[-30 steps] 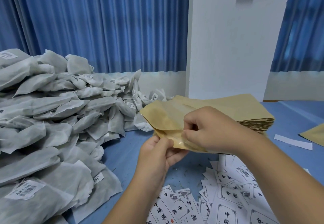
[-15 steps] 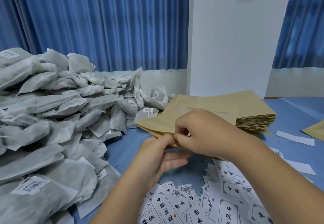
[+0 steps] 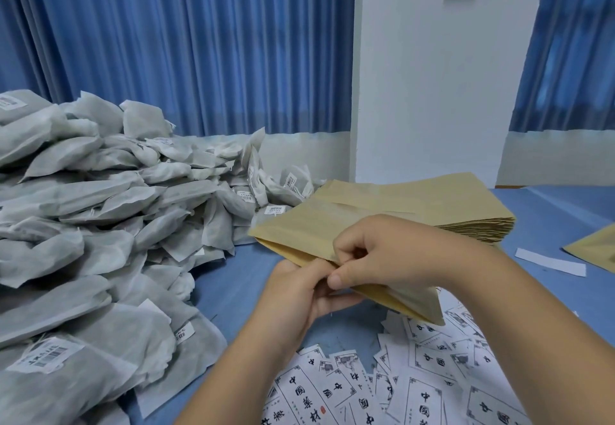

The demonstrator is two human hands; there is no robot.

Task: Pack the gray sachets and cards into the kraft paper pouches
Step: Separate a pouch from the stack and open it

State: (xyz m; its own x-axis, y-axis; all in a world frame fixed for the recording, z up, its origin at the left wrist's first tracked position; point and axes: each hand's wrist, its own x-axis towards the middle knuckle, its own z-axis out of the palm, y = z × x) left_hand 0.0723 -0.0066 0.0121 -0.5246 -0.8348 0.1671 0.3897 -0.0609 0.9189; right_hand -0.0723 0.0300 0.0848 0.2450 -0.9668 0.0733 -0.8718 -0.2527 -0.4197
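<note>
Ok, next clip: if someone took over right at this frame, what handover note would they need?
Left hand: pinches the near edge of one kraft pouch.
Right hand: pinches the same edge from above, apparently working the mouth apart.
Gray sachets: piled on the left of the blue table. Cards: scattered nearest the person. Spare pouches: stacked behind the hands.
Done: one pouch picked up; it looks flat, nothing visibly inside.
Left: open it, put in sachet and card, repeat.
</note>
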